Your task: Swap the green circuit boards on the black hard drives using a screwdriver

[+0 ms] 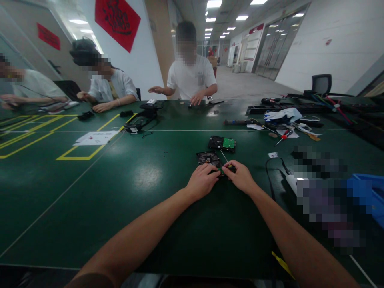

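Observation:
Close together over the table, both my hands work around a small green circuit board [221, 171], partly covered by my fingers. My left hand [201, 181] pinches the board's left side. A thin screwdriver [225, 157] is held in my right hand [241, 176], its metal shaft pointing up and away to the left; the fingertips are also at the board's right edge. Just beyond my left fingers lies a dark hard drive [207, 157] with its round hub showing. Farther off, a second hard drive [216, 143] lies with a green board on its right half.
A green table [90, 212] carries a black headset [141, 122], white paper [96, 138] and tiny screws [165, 153]. Right are a red-handled screwdriver [283, 137], white gloves [283, 115], a black cable [268, 172] and a blue bin [367, 192]. Three people sit across the table.

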